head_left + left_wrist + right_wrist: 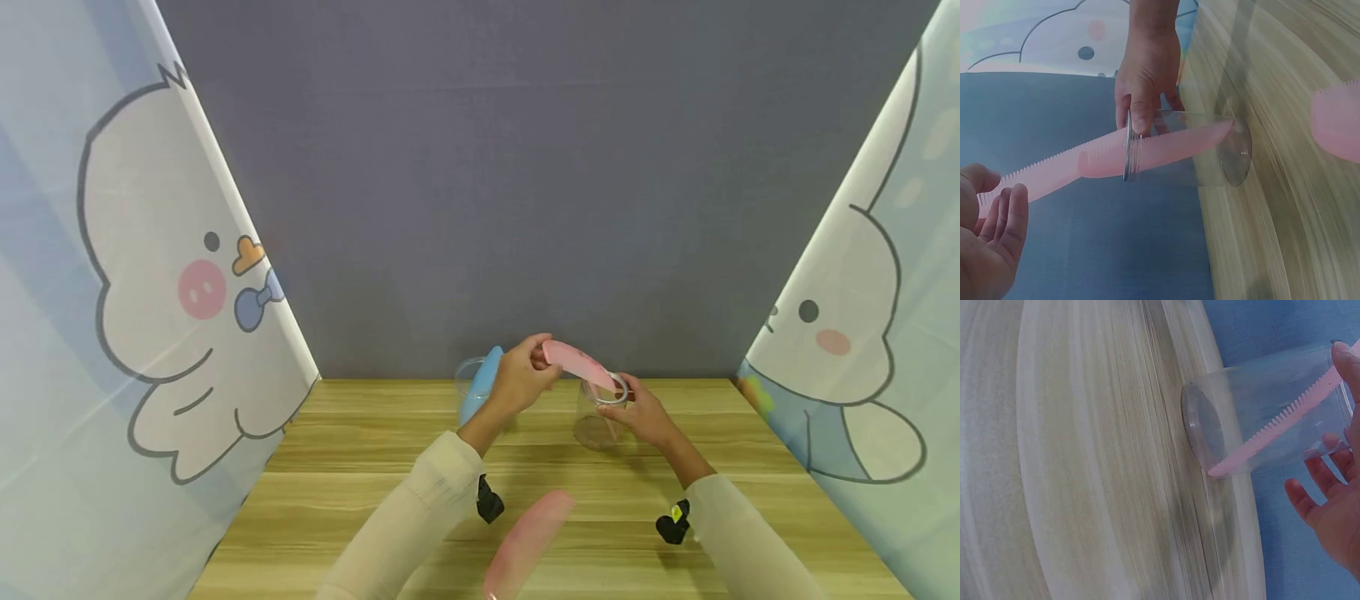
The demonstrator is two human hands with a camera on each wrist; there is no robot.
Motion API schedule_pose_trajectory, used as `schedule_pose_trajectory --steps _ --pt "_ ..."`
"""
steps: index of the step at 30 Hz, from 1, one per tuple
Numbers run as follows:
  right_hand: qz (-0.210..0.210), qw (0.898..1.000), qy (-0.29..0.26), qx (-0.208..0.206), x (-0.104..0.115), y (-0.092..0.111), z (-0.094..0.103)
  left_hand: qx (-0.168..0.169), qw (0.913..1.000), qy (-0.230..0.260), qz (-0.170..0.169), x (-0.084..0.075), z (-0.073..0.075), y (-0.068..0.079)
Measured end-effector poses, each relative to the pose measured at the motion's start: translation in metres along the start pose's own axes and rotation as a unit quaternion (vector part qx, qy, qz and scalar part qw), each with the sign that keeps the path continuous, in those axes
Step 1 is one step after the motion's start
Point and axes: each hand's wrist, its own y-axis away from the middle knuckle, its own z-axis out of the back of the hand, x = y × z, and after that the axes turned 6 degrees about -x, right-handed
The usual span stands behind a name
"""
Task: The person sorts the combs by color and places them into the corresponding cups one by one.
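My left hand [522, 372] pinches one end of a pink comb [576, 362], slanted down to the mouth of a clear jar [596, 421]. With thumb and fingers, my right hand [642, 412] grips that jar near its rim; it stands slightly tilted on the table. Inside leans a pink comb [1272, 428], its tip near the jar's bottom. In the left wrist view the held comb [1035, 178] overlaps the comb in the jar [1166, 147] just outside the rim. How far the held one reaches in is hard to tell.
Behind my left hand a second clear container [467, 372] holds a blue comb [482, 387]. Another pink comb [528, 546] lies on the wooden table [337, 500] near its front. A grey backdrop [487, 208] rises behind, with printed cloths at both sides.
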Motion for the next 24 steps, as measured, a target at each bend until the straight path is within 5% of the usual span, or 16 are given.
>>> schedule_pose_trajectory --steps 16,24 --pt "0.009 1.000 -0.008 0.003 0.000 0.002 -0.004 0.011 0.9993 -0.025 0.027 -0.002 -0.010 0.007" --pt "0.007 1.000 -0.004 -0.002 -0.001 0.001 -0.001 0.069 0.9937 -0.080 0.037 0.011 0.004 0.026"
